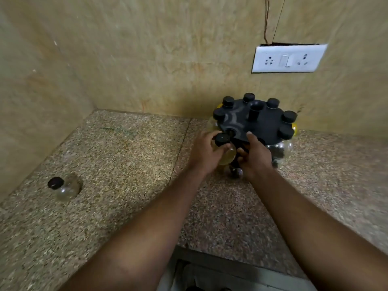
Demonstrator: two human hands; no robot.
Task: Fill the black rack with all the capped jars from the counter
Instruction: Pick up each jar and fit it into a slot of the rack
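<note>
Head view: left hand (204, 152) grasps a capped jar (225, 151) at the open front slot of the rack (252, 122), right hand (255, 156) grips the rack's edge, last jar (65, 186) well apart on the counter (126, 164); risk: misaligned neck jams, or rack tips.

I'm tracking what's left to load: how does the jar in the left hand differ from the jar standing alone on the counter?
The held jar is gripped by the left hand at the black rack; the lone jar stands untouched on the counter, far left. The held jar looks yellowish inside; the lone jar looks clear and seemingly empty. Both are round glass jars with black caps.
</note>
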